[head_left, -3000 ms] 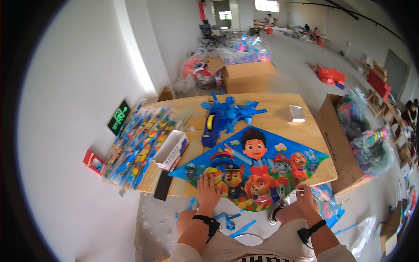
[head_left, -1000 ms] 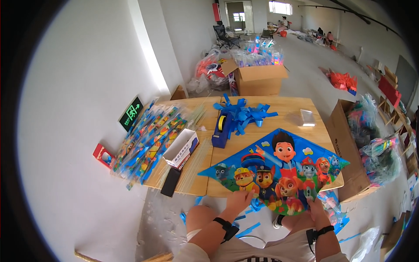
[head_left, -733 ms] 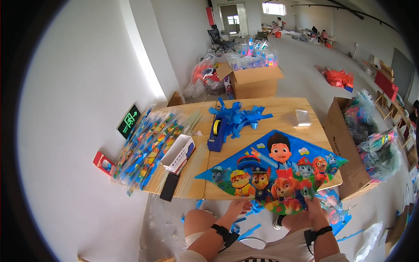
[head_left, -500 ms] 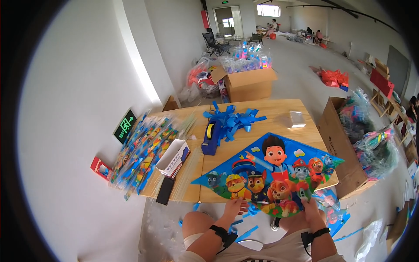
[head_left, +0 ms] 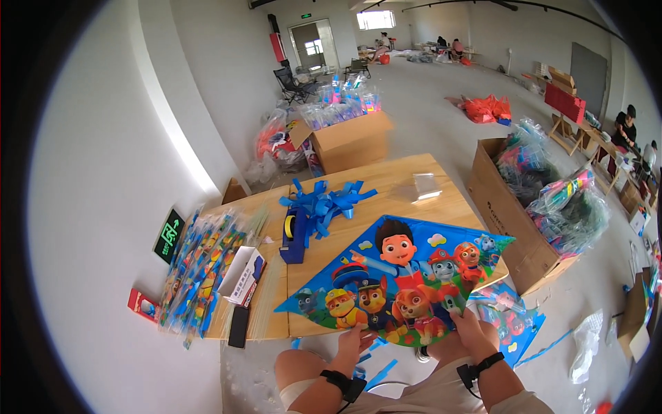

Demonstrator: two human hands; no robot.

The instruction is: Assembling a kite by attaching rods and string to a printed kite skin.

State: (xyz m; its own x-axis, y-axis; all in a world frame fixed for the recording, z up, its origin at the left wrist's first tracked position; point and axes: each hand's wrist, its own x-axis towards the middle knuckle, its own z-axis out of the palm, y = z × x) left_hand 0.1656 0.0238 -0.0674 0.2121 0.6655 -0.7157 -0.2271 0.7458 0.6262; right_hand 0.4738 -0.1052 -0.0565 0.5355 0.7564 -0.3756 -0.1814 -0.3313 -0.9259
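Note:
A blue kite [head_left: 407, 276] printed with cartoon dogs and a boy lies over the near part of the wooden table, its lower edge hanging past the table toward my lap. My right hand [head_left: 470, 330] is closed on the kite's lower right edge, thumb on top. At the lower left edge, my left hand [head_left: 354, 343] has its fingers curled against the kite; some fingertips are hidden beneath it. Beyond the kite stand a blue tape dispenser [head_left: 294, 238] with a yellow roll and a heap of blue ribbon strips [head_left: 324, 207].
Packed kites [head_left: 200, 269], a small white box [head_left: 243, 276] and a black phone [head_left: 238, 327] lie on the table's left [head_left: 386, 176]. Cardboard boxes of bagged goods stand behind [head_left: 355, 141] and to the right [head_left: 510, 221]. More printed kite sheets [head_left: 514, 331] hang low by my right knee.
My view has swung right, so the room appears shifted left and more people show at the far right. Both hands stay at the kite's lower edge.

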